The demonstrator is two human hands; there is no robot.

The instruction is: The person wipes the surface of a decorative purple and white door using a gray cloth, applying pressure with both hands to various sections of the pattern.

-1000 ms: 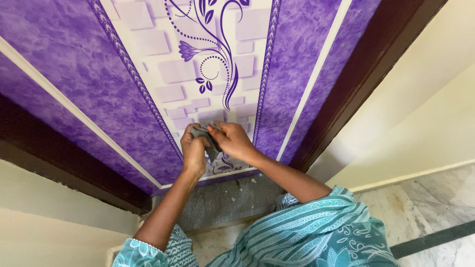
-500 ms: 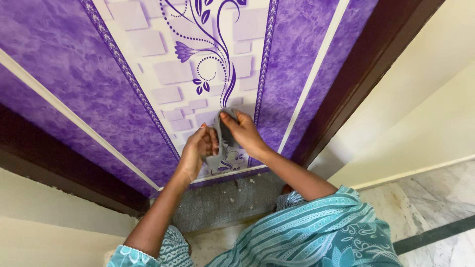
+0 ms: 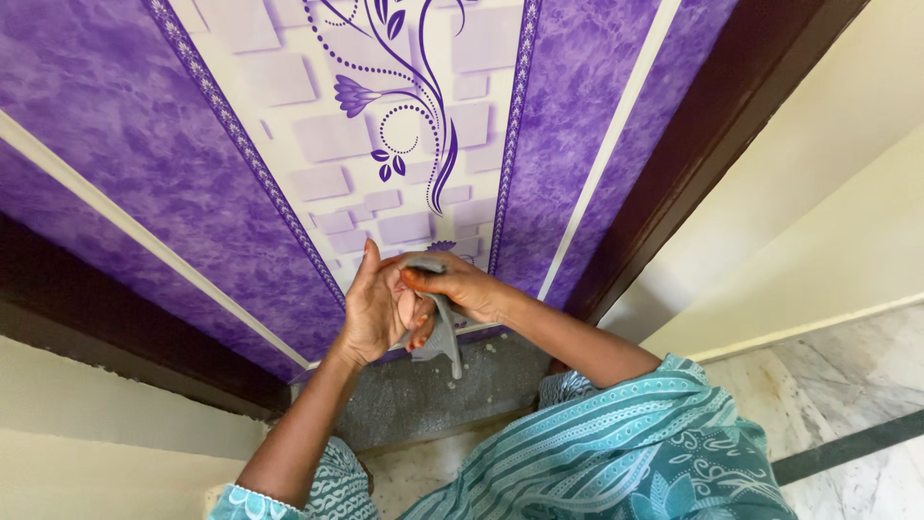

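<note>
The purple door (image 3: 241, 202) fills the upper left of the view. Its bottom edge runs just above a grey speckled threshold (image 3: 433, 395). A dark brown door frame (image 3: 731, 135) bounds the door on the right and a second dark frame member (image 3: 87, 308) bounds it on the lower left. Open room lies to the right of the hands, above the threshold and along the cream wall (image 3: 847, 193); the lower right opens onto a pale marble floor (image 3: 847, 385).

The door surface carries a marbled purple field, cream stripes, and a central pale panel (image 3: 404, 125) with block shapes and a dark purple floral scroll. A cream wall section also shows at the lower left.

The grey cloth (image 3: 443, 332) sits between both hands, directly in front of the lower end of the pale panel. One end hangs down toward the threshold.

The left hand (image 3: 377, 308) is raised with the palm turned toward the right hand, fingers extended upward and partly curled; its grip presses against the cloth. The right hand (image 3: 460, 287) reaches in from the right, fingers curled over the upper part of the cloth, grip pinching it. Both forearms rise from teal patterned sleeves (image 3: 616, 453) at the bottom edge.
</note>
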